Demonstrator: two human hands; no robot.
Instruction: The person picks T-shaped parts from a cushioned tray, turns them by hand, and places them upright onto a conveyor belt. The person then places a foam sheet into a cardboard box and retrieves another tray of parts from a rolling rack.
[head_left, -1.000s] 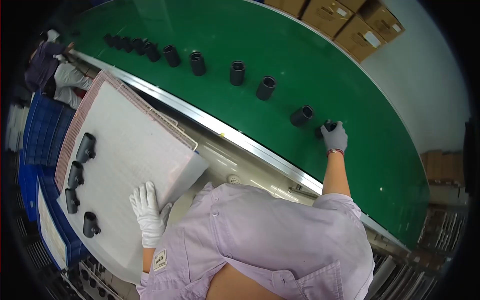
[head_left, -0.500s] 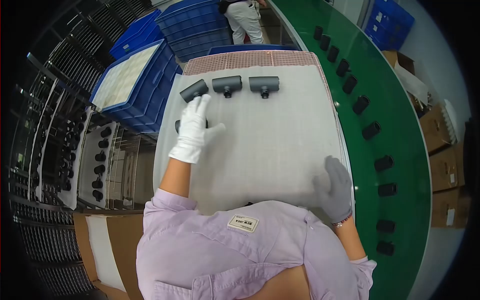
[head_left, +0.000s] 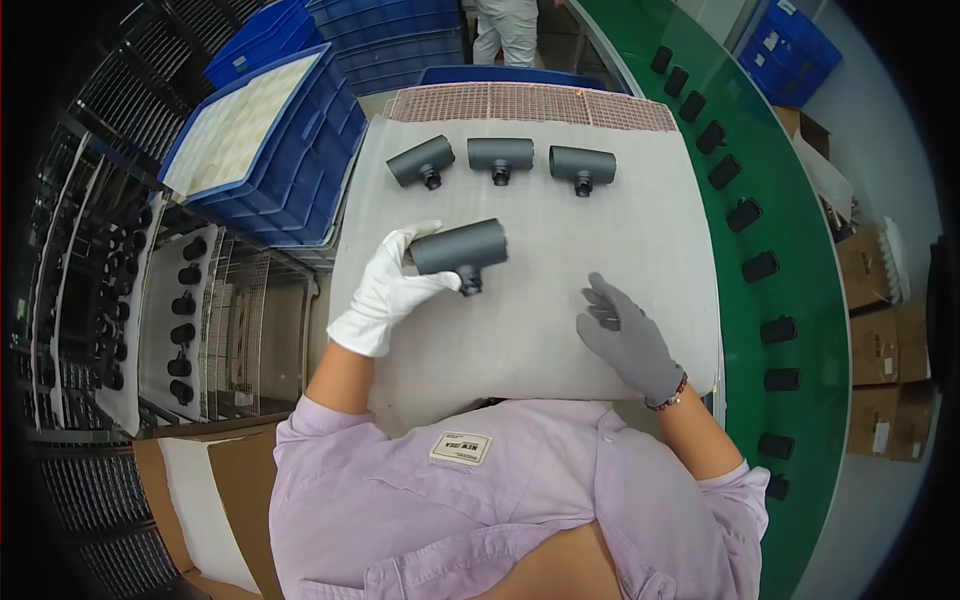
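Note:
In a white glove, my left hand (head_left: 385,290) grips the left end of a dark grey T-shaped part (head_left: 462,248), whose short stub points down. It is over the white sheet (head_left: 530,340). My right hand (head_left: 630,337), in a grey glove, is over the right side of the sheet with its fingers apart and nothing in it. Three similar parts lie in a row near the sheet's far edge: a tilted left part (head_left: 421,160), a middle part (head_left: 501,155) and a right part (head_left: 582,165).
Several dark parts stand along the green belt (head_left: 740,310) on the right. Blue crates (head_left: 290,170) and wire racks (head_left: 250,330) are on the left. Cardboard boxes (head_left: 872,340) are at the far right. Behind the sheet stands another person (head_left: 505,30).
The view has turned from the belt to the sheet. My right hand has left the part on the belt. My left hand has taken hold of the nearest part on the sheet.

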